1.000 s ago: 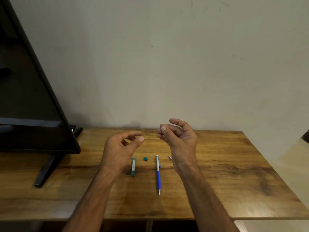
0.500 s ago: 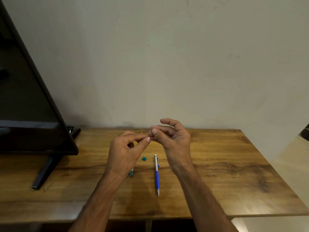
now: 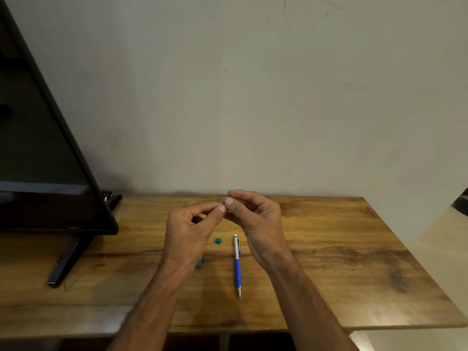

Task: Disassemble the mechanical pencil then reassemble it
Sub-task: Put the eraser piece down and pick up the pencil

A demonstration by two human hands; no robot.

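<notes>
Both hands are raised above the wooden table (image 3: 342, 249), fingertips meeting in the middle. The left hand (image 3: 188, 233) and the right hand (image 3: 255, 219) each pinch thumb against forefinger, narrow, right where they touch, and something very small seems to pass between them (too small to name from here; I cannot tell which hand really has it).

The mechanical pencil (image 3: 237, 266) lies on the table below and just toward the person from that pinch, its long axis running away from the body, metal tip toward the near edge, clip end toward the wall. It sits under the gap between the wrists, a little nearer the right hand, which I judge would reach it more easily.

Left of the pencil, apart from it, lies a small teal piece (image 3: 218, 240); another teal part (image 3: 199, 262) peeks out from under the left wrist. A black monitor (image 3: 50, 173) stands well off to the left. Nothing blocks the way down to the pencil.
</notes>
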